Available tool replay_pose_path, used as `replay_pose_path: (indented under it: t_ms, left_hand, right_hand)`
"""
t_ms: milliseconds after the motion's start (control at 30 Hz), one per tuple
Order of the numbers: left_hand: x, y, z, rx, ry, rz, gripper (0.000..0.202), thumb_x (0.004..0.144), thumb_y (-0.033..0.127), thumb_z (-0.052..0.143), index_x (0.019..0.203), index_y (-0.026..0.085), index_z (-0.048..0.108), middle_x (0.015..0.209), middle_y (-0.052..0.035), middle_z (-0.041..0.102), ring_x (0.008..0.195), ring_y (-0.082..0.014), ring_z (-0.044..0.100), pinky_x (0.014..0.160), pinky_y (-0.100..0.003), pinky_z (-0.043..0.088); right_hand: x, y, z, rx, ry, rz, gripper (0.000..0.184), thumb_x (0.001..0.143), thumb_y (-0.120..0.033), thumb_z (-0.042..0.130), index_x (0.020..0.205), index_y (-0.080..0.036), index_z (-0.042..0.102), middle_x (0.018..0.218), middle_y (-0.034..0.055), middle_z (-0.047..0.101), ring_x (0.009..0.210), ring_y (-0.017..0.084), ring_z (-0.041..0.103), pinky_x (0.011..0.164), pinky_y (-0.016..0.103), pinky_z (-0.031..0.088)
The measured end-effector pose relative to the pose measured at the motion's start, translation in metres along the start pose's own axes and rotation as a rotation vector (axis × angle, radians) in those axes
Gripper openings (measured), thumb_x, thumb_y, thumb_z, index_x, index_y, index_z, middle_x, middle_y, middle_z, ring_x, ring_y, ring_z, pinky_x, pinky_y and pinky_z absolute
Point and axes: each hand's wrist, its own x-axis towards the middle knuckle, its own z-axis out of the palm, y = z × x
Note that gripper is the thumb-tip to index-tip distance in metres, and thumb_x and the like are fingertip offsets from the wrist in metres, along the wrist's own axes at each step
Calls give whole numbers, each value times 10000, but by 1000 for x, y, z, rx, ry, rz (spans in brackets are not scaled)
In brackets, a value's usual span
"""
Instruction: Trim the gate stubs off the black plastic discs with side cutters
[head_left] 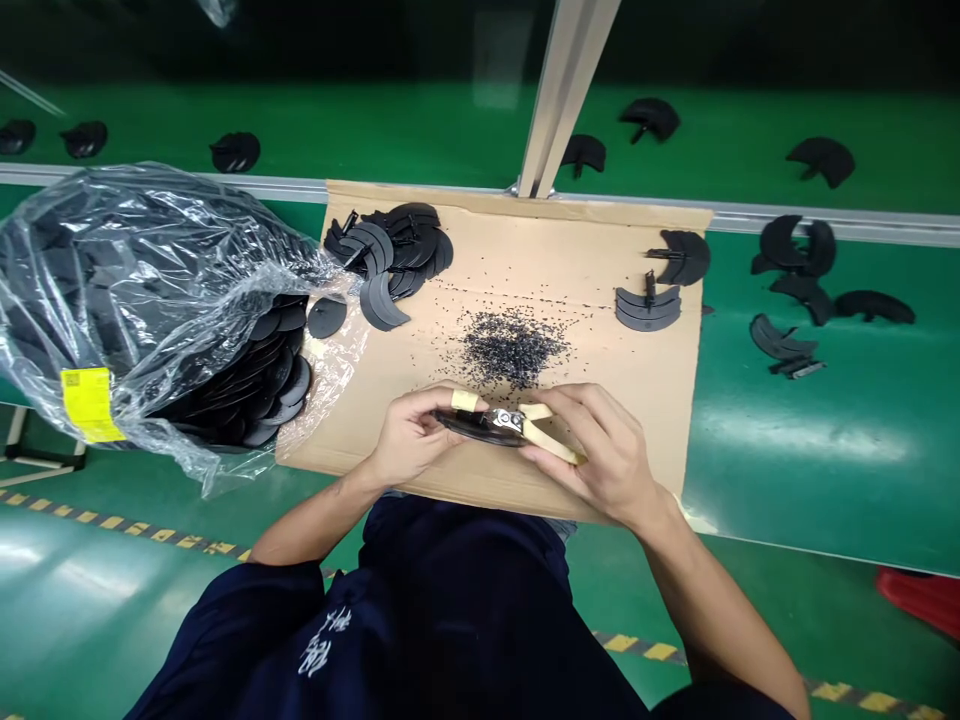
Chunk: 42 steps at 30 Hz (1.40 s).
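Note:
My left hand (409,440) is closed on a flat black plastic part (474,426), held edge-on above the near side of a cardboard sheet (600,370). A taped fingertip rests on top of the part. My right hand (600,450) grips a small cutting tool with a metal tip (525,422) and pale handles, pressed against the part's right end. A heap of tiny black trimmings (514,347) lies on the cardboard just beyond both hands.
A clear plastic bag (142,300) full of black parts lies at left. A pile of crescent parts (390,255) sits on the cardboard's far left, two small stacks (649,305) at far right. More parts (799,290) dot the green belt. A metal post (559,100) rises behind.

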Motion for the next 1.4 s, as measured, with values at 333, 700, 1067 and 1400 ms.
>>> replay_pose_path:
  t_ms: [333, 700, 1067, 1400]
  left_hand:
    - [-2, -1, -3, 101, -42, 102, 175, 857, 323, 842, 1008, 236, 850, 906, -80, 808, 807, -163, 751, 723, -244, 594]
    - [2, 24, -35, 243, -118, -154, 355, 957, 463, 703, 1161, 174, 733, 1091, -94, 785, 1007, -216, 751, 914, -299, 598]
    - [219, 32, -121, 1053, -133, 136, 526, 953, 518, 530, 1289, 137, 666, 1318, -151, 687, 1288, -321, 598, 1144, -486, 470]
    - [325, -2, -122, 1200, -85, -102, 337, 697, 392, 765, 923, 151, 698, 1076, -176, 727, 1269, -442, 566, 1174, -619, 371]
  right_hand:
    - [2, -10, -9, -235, -57, -47, 319, 1047, -385, 582, 1242, -139, 631, 880, 89, 723, 720, 191, 617, 634, 319, 462]
    - [-17, 10, -9, -184, -70, 238, 371, 1052, -430, 532, 1291, -157, 609, 1036, 134, 706, 886, 263, 641, 759, 385, 511]
    - [-56, 38, -1, -366, 4, 348, 382, 1052, -449, 479, 1288, -184, 620, 1078, 138, 697, 951, 290, 620, 799, 405, 487]
    - [-80, 58, -8, -396, 165, 408, 350, 997, -389, 593, 1276, -177, 604, 1190, 154, 674, 1214, 355, 579, 994, 536, 509]
